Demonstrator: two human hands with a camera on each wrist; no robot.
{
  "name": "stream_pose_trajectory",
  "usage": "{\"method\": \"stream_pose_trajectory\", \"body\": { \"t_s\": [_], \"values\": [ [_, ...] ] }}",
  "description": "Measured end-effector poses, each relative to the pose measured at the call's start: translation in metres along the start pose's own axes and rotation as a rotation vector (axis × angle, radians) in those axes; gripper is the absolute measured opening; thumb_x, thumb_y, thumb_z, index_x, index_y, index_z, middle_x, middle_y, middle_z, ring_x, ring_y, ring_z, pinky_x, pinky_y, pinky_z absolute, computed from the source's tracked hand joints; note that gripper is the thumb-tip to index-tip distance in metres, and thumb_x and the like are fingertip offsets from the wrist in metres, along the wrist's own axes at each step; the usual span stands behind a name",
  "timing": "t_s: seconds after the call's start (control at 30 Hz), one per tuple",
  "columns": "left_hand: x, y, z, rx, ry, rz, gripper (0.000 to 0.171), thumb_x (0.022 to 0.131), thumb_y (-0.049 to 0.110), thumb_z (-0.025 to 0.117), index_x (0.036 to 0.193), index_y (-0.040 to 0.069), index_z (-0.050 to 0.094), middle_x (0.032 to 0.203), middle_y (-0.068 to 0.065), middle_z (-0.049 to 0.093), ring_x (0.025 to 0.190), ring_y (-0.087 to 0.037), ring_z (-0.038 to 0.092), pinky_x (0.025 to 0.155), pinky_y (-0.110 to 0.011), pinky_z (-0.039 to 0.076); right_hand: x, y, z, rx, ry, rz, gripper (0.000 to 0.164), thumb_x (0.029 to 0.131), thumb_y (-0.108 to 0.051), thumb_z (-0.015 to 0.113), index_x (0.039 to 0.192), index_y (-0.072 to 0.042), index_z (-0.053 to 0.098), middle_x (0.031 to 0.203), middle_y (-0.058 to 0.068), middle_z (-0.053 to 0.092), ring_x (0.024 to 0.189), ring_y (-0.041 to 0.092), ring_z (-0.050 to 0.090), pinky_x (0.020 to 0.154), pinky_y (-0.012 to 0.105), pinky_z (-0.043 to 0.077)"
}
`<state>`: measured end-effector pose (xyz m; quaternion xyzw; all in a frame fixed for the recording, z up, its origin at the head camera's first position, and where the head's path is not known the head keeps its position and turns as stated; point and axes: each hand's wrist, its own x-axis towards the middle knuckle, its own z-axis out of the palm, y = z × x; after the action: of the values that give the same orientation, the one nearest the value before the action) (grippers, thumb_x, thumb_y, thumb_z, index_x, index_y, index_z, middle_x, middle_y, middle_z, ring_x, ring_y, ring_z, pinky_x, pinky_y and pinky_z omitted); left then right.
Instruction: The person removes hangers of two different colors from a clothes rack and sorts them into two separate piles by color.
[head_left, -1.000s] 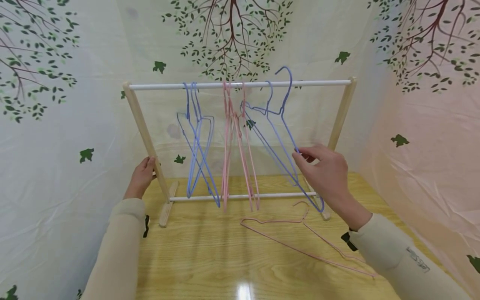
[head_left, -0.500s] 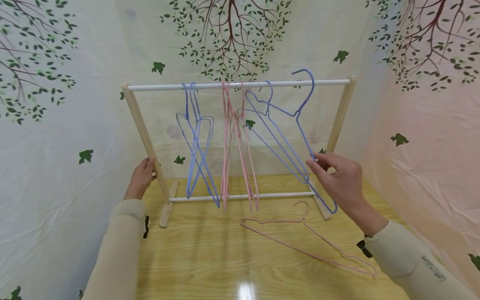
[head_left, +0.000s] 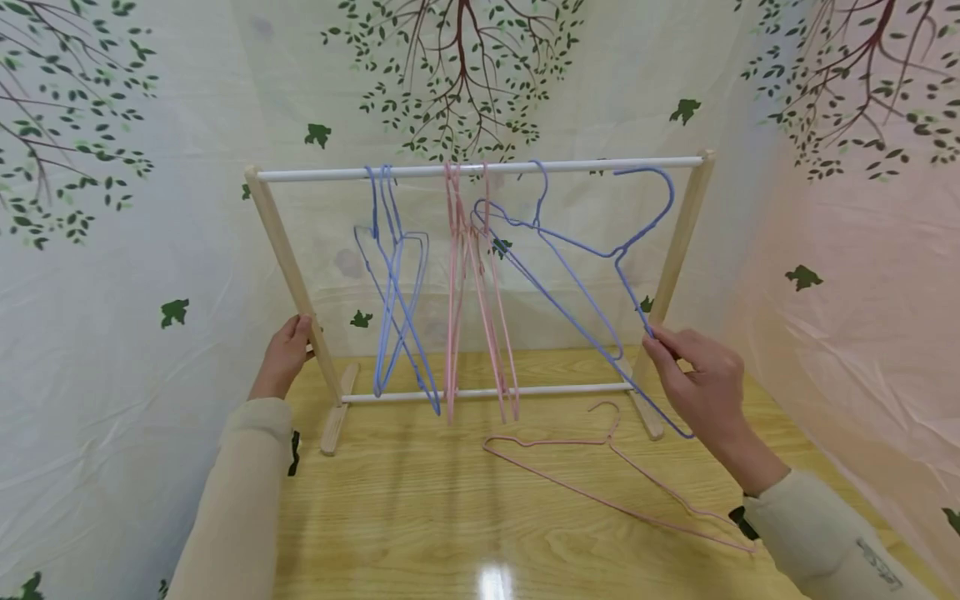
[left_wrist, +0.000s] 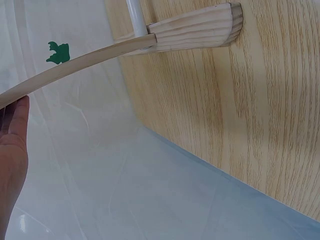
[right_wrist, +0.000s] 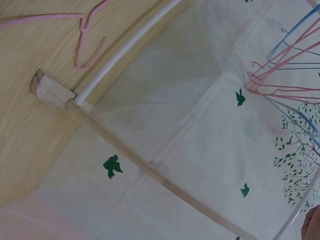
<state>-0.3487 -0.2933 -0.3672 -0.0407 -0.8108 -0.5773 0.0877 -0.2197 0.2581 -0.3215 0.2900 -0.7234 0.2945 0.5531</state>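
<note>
My right hand (head_left: 701,379) pinches a blue clothes hanger (head_left: 573,240) by its right shoulder, tilted in front of the rack with its hook near the right end of the top bar. A second blue hanger (head_left: 577,275) hangs from the bar just behind it. On the left, my left hand (head_left: 283,354) grips the wooden side post of the clothes rack (head_left: 281,242), the thumb side facing me. The left wrist view shows that hand (left_wrist: 14,145) against the post (left_wrist: 75,65). Only a sliver of the right hand (right_wrist: 311,225) shows in the right wrist view.
Several pink hangers (head_left: 489,317) hang mid-bar, and several blue hangers (head_left: 386,292) hang left of them. One pink hanger (head_left: 577,492) lies on the wooden table (head_left: 405,517) in front of the rack. A leaf-printed sheet (head_left: 615,83) stands behind and at both sides.
My right hand has moved right and a little down with the blue hanger. The hanger's hook has swung lower and farther right. The left hand stays on the post.
</note>
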Motion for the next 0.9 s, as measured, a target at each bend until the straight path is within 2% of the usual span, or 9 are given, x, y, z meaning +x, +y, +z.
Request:
{"method": "stream_pose_trajectory", "body": {
  "t_s": [0.23, 0.57, 0.9],
  "values": [
    [0.001, -0.001, 0.000, -0.002, -0.002, 0.002, 0.069, 0.107, 0.049, 0.025, 0.154, -0.001, 0.026, 0.140, -0.031, 0.039, 0.131, -0.039, 0.038, 0.112, -0.056, 0.035, -0.027, 0.012, -0.010, -0.050, 0.025, -0.037, 0.053, 0.097, -0.044, 0.063, 0.085, 0.006, 0.078, 0.066, 0.011, 0.069, 0.054, 0.020, 0.060, 0.055, 0.016, 0.043],
    [0.003, -0.002, -0.001, 0.001, 0.002, -0.002, 0.069, 0.107, 0.049, 0.025, 0.155, -0.002, 0.025, 0.140, -0.032, 0.040, 0.131, -0.040, 0.038, 0.112, -0.056, 0.035, -0.073, 0.024, -0.029, -0.091, -0.003, -0.113, 0.054, 0.100, -0.040, 0.061, 0.077, 0.007, 0.077, 0.058, 0.008, 0.066, 0.045, 0.017, 0.054, 0.046, 0.028, 0.041],
    [0.003, -0.002, -0.001, -0.001, -0.003, -0.010, 0.070, 0.106, 0.050, 0.025, 0.155, -0.001, 0.024, 0.141, -0.032, 0.039, 0.132, -0.040, 0.037, 0.113, -0.055, 0.035, -0.120, 0.031, -0.048, -0.043, -0.078, -0.041, 0.055, 0.100, -0.040, 0.060, 0.075, 0.007, 0.076, 0.059, -0.005, 0.061, 0.051, 0.000, 0.052, 0.045, 0.012, 0.041]
  ]
}}
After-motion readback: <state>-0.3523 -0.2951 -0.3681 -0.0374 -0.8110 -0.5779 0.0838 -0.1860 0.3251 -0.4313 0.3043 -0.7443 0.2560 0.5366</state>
